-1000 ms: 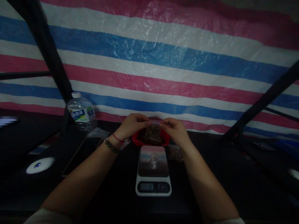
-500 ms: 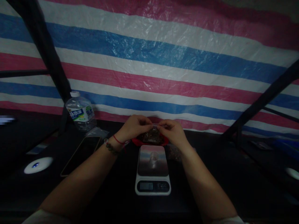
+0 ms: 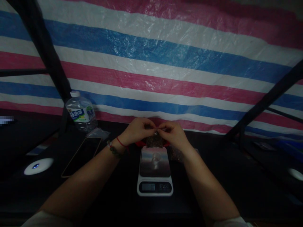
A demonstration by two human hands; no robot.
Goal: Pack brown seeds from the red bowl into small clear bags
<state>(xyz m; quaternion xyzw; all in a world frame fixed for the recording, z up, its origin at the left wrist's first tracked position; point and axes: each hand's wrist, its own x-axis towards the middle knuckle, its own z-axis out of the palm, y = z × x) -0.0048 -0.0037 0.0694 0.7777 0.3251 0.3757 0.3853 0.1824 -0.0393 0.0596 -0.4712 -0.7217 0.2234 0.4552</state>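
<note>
Between my hands hangs a small clear plastic bag with dark brown bits inside. My left hand pinches its top edge from the left, thumb against fingers. From the other side my right hand pinches the same edge, the fingertips of both hands nearly touching. Behind the bag, a red container is mostly hidden. Just in front lies a white kitchen scale with a metal plate, and a small clear round cup sits on that plate. The display digits are too dim to read.
Beside my right wrist lies another clear bag of brown bits. To the left are a phone, a white oval device, a clear plastic bottle and a crumpled plastic bag. A striped sheet closes off the back.
My fingertips have come closer together along the bag's top edge. The bag now hangs slightly lower, nearer the scale's back edge.
</note>
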